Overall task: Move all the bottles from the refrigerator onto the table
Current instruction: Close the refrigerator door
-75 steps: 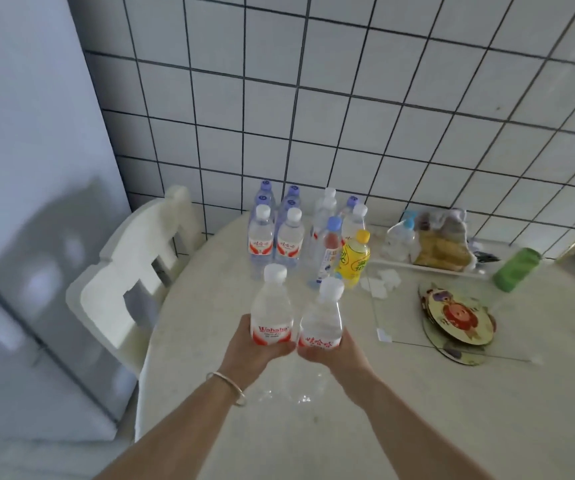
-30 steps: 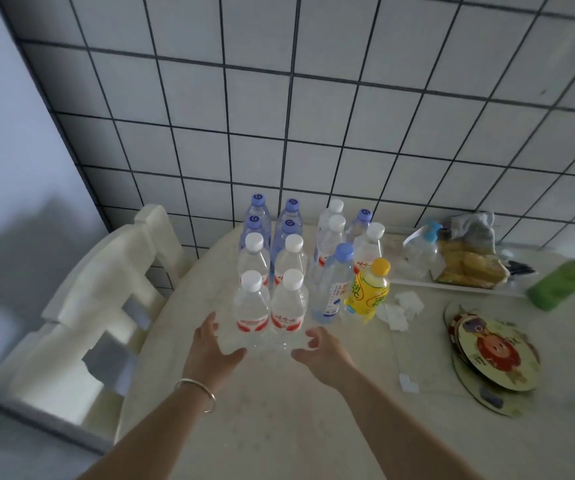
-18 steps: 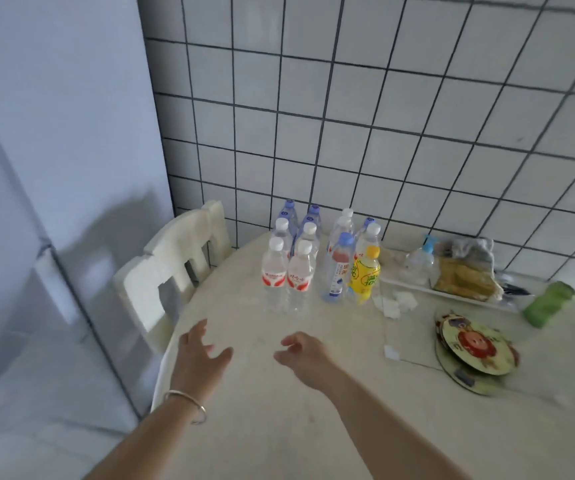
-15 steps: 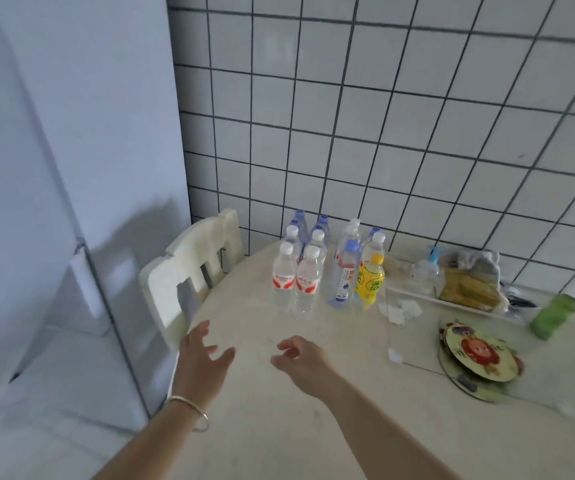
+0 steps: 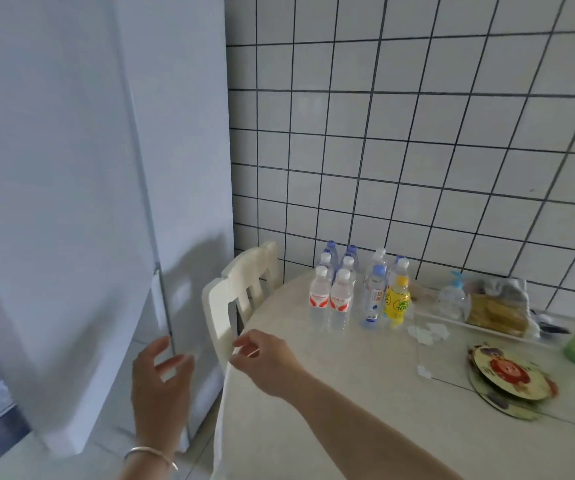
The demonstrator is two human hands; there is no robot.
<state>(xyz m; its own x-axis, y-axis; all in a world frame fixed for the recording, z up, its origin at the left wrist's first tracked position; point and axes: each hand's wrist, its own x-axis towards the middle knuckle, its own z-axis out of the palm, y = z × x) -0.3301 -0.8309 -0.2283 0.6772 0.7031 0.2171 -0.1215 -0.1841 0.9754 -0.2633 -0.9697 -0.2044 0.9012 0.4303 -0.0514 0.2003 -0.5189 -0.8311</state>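
Both hands empty, fingers spread: left hand (image 5: 161, 386) nearing tall white refrigerator (image 5: 112, 202) door edge, right hand (image 5: 265, 358) over round cream surface (image 5: 365, 393); clear plastic bottles (image 5: 358, 292) clustered by wall, leaving room.

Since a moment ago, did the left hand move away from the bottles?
Yes. The left hand has left the two red-label bottles on the table and swung left, past the white chair, to the refrigerator, empty.

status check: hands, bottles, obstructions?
Left hand and right hand open, empty. Bottle cluster upright on table. Refrigerator doors shut; chair beside it.
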